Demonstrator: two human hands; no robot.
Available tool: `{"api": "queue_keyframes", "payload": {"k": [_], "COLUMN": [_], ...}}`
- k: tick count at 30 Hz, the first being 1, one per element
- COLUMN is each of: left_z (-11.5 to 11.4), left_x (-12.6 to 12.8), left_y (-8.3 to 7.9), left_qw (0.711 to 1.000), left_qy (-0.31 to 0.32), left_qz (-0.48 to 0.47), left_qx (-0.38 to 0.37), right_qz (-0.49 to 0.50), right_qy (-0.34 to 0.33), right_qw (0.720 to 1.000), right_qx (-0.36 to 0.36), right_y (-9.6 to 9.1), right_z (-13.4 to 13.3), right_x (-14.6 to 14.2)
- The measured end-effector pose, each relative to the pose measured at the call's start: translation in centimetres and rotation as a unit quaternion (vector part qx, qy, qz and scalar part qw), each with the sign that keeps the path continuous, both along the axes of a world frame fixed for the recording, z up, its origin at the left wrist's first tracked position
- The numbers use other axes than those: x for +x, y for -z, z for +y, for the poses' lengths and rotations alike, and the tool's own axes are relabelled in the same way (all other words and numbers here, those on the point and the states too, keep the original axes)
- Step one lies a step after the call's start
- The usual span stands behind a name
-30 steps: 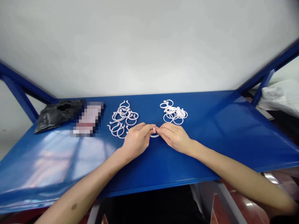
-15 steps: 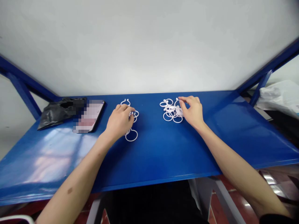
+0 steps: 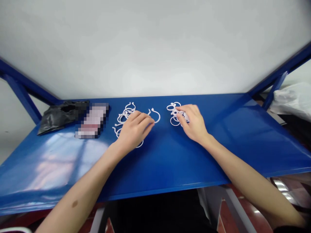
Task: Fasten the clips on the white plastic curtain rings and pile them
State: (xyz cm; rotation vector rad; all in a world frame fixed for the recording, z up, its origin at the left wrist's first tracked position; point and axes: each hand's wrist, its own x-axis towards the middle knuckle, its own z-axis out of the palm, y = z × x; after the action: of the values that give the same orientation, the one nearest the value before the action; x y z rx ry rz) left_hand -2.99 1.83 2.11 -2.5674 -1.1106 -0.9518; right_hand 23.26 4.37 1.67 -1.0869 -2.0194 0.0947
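Observation:
Between the thumb and fingers of my left hand is an open white ring, a thin C-shaped loop with knobbed ends facing up and away. Under and left of that hand lies a loose group of similar open white rings, partly covered by it. My right hand bends over a tangled pile of white rings. Its thumb and index finger close on a ring near the pile's top; the exact contact is partly hidden.
The blue table meets a pale wall at the back. On the left lie a blurred-out phone and a crumpled black plastic bag. Blue frame bars slope at both sides, with clear plastic bags beyond the right one.
My left hand has shifted right and now holds an open ring out from the left group. My right hand has moved left, farther over its pile.

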Motion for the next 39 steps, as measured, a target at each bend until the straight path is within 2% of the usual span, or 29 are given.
{"api": "queue_keyframes", "payload": {"k": [3,5,6,9,12,14,16,19,22,29,34,39], "left_z": [-1.0,-1.5,-1.7,-1.9,-1.8,-1.6,-1.4,-1.4,-1.6,-2.1,-2.0,-1.8], "left_x": [1.2,1.7,1.9,2.2,2.1,2.1,2.0,2.1,2.2,2.5,2.2,2.0], "left_y": [0.1,0.3,0.4,0.6,0.6,0.5,0.5,0.6,0.7,1.5,1.8,1.6], "left_qw": [0.997,0.995,0.994,0.995,0.985,0.972,0.961,0.948,0.949,0.973,0.982,0.987], "left_qy": [0.070,0.097,0.107,0.087,-0.017,-0.058,-0.052,-0.017,-0.003,-0.024,-0.008,0.007], "left_qz": [0.009,0.019,0.018,-0.040,-0.136,-0.156,-0.153,-0.166,-0.173,-0.146,-0.128,-0.097], "left_qx": [0.015,0.019,0.014,-0.028,-0.100,-0.164,-0.225,-0.269,-0.262,-0.174,-0.136,-0.128], "right_qz": [0.033,0.053,0.063,0.093,0.110,0.107,0.094,0.069,0.059,0.062,0.045,0.019], "right_qy": [-0.110,-0.138,-0.142,-0.136,-0.127,-0.130,-0.138,-0.157,-0.179,-0.197,-0.205,-0.215], "right_qw": [0.982,0.965,0.961,0.962,0.967,0.969,0.970,0.968,0.968,0.969,0.972,0.974], "right_qx": [-0.147,-0.217,-0.229,-0.215,-0.190,-0.181,-0.179,-0.182,-0.166,-0.136,-0.110,-0.076], "right_y": [0.0,0.3,0.5,0.9,1.0,1.1,1.1,1.1,1.2,1.3,1.4,1.2], "right_z": [-2.0,-2.8,-3.0,-3.2,-3.1,-3.1,-3.2,-3.3,-3.2,-3.3,-3.5,-3.4], "right_x": [-1.7,-2.5,-2.7,-2.9,-2.6,-2.5,-2.5,-2.6,-2.5,-2.4,-2.4,-2.4]}}
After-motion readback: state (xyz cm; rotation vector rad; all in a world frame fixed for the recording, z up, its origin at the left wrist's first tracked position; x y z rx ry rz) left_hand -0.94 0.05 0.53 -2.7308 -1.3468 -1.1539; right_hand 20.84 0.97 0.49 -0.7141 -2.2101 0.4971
